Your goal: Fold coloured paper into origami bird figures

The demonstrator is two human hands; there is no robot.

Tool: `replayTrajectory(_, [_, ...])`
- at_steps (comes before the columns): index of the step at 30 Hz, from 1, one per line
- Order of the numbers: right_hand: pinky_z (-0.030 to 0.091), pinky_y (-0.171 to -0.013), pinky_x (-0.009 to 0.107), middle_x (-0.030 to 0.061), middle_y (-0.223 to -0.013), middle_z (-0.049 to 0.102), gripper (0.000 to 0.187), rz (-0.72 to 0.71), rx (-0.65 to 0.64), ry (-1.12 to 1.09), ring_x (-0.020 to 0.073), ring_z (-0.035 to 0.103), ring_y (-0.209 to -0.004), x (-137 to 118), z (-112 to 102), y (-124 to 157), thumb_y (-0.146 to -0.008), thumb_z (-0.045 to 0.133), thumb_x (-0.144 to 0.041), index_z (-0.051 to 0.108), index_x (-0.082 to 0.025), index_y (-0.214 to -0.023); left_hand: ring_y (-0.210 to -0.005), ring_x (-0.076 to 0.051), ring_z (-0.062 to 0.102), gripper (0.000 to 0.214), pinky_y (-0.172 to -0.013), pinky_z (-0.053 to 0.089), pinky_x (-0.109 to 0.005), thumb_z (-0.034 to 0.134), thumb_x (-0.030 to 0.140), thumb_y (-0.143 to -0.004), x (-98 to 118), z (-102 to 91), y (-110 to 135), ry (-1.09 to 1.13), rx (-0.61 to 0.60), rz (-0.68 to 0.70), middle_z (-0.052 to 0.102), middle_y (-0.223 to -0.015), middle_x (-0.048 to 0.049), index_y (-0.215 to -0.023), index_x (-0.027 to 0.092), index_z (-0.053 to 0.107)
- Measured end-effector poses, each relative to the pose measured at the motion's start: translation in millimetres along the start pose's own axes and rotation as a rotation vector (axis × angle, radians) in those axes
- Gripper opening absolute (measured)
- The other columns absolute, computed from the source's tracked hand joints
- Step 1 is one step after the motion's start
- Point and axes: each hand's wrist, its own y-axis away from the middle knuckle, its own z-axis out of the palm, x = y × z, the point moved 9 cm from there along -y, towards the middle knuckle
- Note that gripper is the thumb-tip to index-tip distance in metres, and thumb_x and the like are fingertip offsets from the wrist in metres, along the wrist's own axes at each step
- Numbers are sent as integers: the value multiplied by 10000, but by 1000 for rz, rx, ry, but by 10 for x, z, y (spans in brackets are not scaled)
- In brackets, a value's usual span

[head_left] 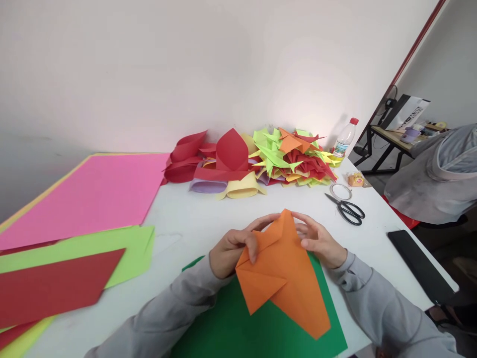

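Both my hands hold a partly folded orange paper [286,278] above a green sheet [238,328] at the table's near edge. My left hand [231,248] pinches the paper's upper left flap, thumb on top and fingers curled behind it. My right hand [318,241] grips the upper right edge near the top point, fingers pressed on the paper. The orange paper shows several creases and a folded triangular flap at lower left.
A pile of folded paper shapes [261,159] lies at the back. Pink [93,194], lime [134,243] and red [52,288] sheets lie left. Scissors [348,209], a tape ring [340,191], a bottle [345,136] and a black phone [417,263] lie right. A seated person [439,174] is at far right.
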Motion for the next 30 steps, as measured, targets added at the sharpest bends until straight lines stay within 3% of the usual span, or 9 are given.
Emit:
replayTrajectory(2, [548, -806, 420, 89, -1037, 709, 820, 51, 30, -80, 241, 695, -882, 69, 19, 5, -613, 847, -358, 447, -230, -1317, -1245, -395, 490, 291, -859, 544, -452, 788, 384, -684, -86, -52, -12, 35, 41, -39, 490, -1422, -69, -509, 179, 680])
replayTrajectory(4, [569, -743, 396, 57, -922, 737, 845, 8, 153, -102, 235, 710, -804, 50, -73, 16, -614, 848, -291, 408, -230, -1333, -1203, -360, 541, 206, -899, 527, -449, 786, 384, -687, -224, -206, -14, 102, 155, -126, 537, -1379, -89, -797, 211, 763])
replayTrajectory(7, [581, -708, 376, 30, -877, 745, 903, -115, 352, -103, 230, 713, -770, -33, -268, 50, -607, 847, -256, 356, -244, -1366, -991, -294, 670, 470, -820, 556, -429, 739, 475, -719, -444, -397, 18, 224, 286, -266, 695, -1138, -116, -1105, 214, 684])
replayTrajectory(10, [587, -685, 362, 24, -868, 744, 937, -157, 440, -111, 223, 712, -745, -52, -368, 59, -591, 852, -250, 342, -239, -1377, -773, -253, 707, 558, -661, 578, -370, 760, 507, -679, -581, -399, 58, 168, 276, -372, 742, -916, -109, -1098, 152, 662])
replayTrajectory(13, [588, -684, 360, 26, -865, 745, 956, -157, 455, -104, 217, 711, -737, -47, -383, 50, -583, 856, -250, 332, -233, -1382, -707, -232, 700, 583, -564, 554, -295, 822, 433, -620, -574, -346, 86, 28, 293, -357, 745, -866, -96, -1092, 135, 649])
replayTrajectory(18, [583, -664, 337, 24, -839, 746, 954, -177, 465, -94, 206, 708, -713, -55, -382, 52, -592, 851, -252, 322, -228, -1385, -733, -259, 712, 594, -583, 574, -309, 830, 417, -599, -515, -258, 76, -16, 302, -293, 749, -794, -79, -1072, 120, 632])
replayTrajectory(22, [581, -670, 344, 34, -862, 747, 925, -190, 457, -91, 213, 710, -729, -53, -393, 44, -602, 845, -248, 340, -230, -1377, -564, -214, 688, 635, -506, 576, -304, 827, 436, -599, -543, -273, 58, -71, 264, -333, 746, -749, -62, -1091, 106, 599])
replayTrajectory(30, [576, -697, 358, 35, -864, 745, 910, -197, 451, -78, 217, 706, -752, -53, -415, 37, -614, 839, -242, 346, -234, -1378, -535, -193, 680, 674, -495, 591, -299, 832, 457, -580, -547, -277, 67, -89, 269, -341, 748, -751, -55, -1096, 104, 580])
